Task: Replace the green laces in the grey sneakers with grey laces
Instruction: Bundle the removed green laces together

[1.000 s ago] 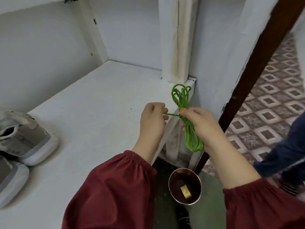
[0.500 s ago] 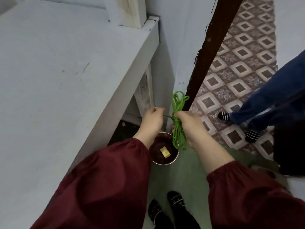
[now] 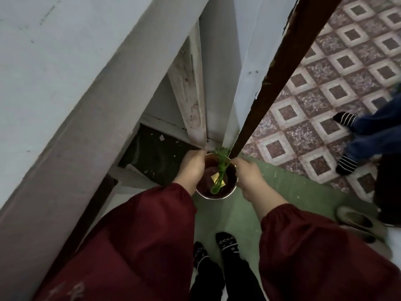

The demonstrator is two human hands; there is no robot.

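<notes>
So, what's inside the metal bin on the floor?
The metal bin shows a yellow scrap on dark red lining. The green lace bundle and the left hand cover the rest.

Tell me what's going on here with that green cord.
A person in dark red sleeves stands beside a white shelf, holding a knotted bundle of green laces over a small metal bin on the floor. The right hand grips the bundle at its knot. The left hand is curled close beside it, but blur hides whether it pinches a strand. The bundle has not been dropped yet. No sneakers are in view.
</notes>
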